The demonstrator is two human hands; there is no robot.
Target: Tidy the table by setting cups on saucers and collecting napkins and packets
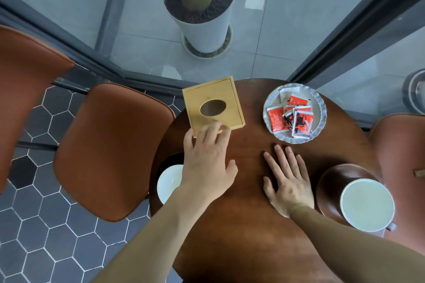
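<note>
A wooden tissue box [212,104] with an oval hole stands at the table's far left edge. My left hand [208,161] rests its fingers on the box's near edge. My right hand [286,179] lies flat on the round brown table [248,225], fingers spread, holding nothing. A scalloped plate [270,104] at the far right holds several red and white packets [289,119]. A white cup [366,204] sits on a brown saucer [331,184] at the right. Another white cup [167,184] stands on a dark saucer [170,161] at the left, partly hidden by my left forearm.
Two brown leather chairs [110,149] stand left of the table and another chair [400,142] to the right. Beyond the glass wall is a white planter [204,27] with a trunk. The floor is dark hexagon tile.
</note>
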